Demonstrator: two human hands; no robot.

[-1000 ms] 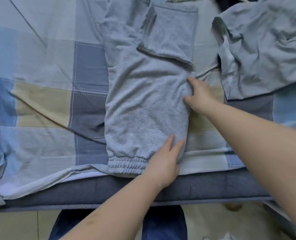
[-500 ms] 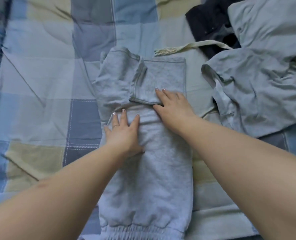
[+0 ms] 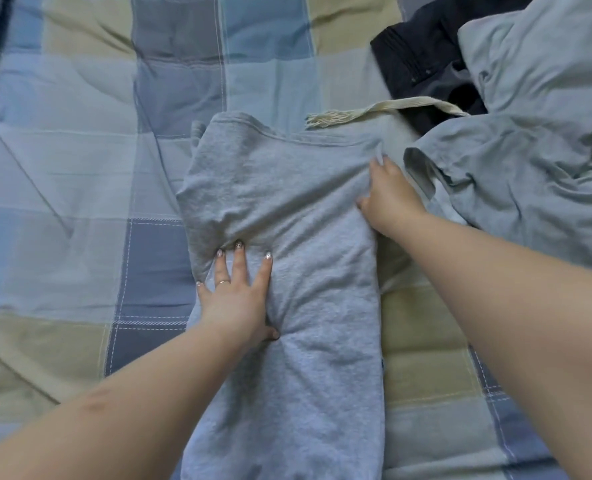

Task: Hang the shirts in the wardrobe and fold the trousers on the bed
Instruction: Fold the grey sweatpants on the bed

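Checked bedding in pale blue, slate blue and tan squares covers the bed, filling the whole view from the head camera. Grey trousers of sweatshirt cloth lie on it in the middle, stretched from the near edge of the view toward the far side as one long band, legs laid together. Their far end is doubled over toward the near side, making a wider flap whose folded edge lies at the far end.

The left hand lies flat on the trousers, on their left half just near of the flap. Its fingers are straight and spread, tips touching the edge of the flap, thumb pressed into a crease of the cloth; a ring shows on one finger. This grip holds nothing, it only presses down.

The right hand is at the right edge of the flap. Its fingers curl around the cloth there, bunching it into wrinkles that run toward the left hand, so this grip is closed on the trousers.

To the right, well apart from the left hand and just beside the right one, a pale grey-blue shirt lies crumpled, with an open sleeve turned toward the trousers. Beyond it a dark garment lies at the far right. A cream strap with a frayed end runs from beneath the shirt toward the trousers.
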